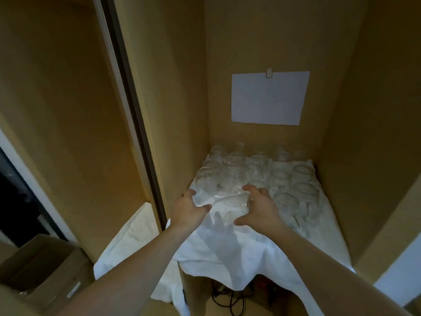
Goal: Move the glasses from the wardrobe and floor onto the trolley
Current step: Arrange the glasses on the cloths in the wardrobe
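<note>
Inside the wardrobe (262, 42), two hands, left hand (188, 207) and right hand (259, 207), are cupping one glass (230, 202) with fingers curled, beside roughly fifteen more glasses (268, 176) on one white cloth (227, 247)

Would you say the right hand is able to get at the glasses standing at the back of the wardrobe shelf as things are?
Probably not directly. The right hand is at the front glass, and rows of glasses crowd the white cloth between it and the back row; front ones likely go first.

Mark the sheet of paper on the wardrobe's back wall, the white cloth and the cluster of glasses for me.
sheet of paper (268, 99), head view, middle of the sheet.
white cloth (227, 249), head view, bare front part draped over the shelf edge.
cluster of glasses (252, 169), head view, a glass near the cluster's middle.
</note>
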`<control>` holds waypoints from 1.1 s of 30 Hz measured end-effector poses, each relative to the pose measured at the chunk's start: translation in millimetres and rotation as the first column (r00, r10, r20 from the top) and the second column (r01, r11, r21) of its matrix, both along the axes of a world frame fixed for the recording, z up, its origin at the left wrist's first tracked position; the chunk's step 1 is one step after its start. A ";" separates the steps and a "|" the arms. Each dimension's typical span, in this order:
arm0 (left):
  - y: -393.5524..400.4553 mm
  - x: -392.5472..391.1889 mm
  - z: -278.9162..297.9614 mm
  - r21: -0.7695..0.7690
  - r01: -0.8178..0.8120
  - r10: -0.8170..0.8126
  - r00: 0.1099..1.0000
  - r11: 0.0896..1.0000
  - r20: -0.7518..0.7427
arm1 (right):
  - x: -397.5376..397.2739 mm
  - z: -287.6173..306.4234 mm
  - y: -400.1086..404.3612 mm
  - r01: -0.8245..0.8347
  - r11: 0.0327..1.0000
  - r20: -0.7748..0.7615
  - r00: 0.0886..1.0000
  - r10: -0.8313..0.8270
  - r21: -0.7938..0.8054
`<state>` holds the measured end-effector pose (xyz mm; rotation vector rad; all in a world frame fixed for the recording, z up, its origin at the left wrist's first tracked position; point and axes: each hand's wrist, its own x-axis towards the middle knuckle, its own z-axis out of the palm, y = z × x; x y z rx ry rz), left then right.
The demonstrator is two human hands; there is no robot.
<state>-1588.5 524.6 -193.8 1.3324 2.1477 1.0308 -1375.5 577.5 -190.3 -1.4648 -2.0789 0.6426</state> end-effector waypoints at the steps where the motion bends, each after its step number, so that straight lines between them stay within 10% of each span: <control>1: 0.6 -5.6 -3.1 -0.030 0.020 -0.020 1.000 0.999 -0.006 | -6.4 3.3 2.1 -0.001 1.000 0.031 1.000 0.000 0.012; 33: 63.9 -59.1 14.8 0.138 0.330 -0.306 0.937 0.934 -0.170 | -97.9 20.3 49.0 0.070 0.988 0.261 0.960 -0.105 0.141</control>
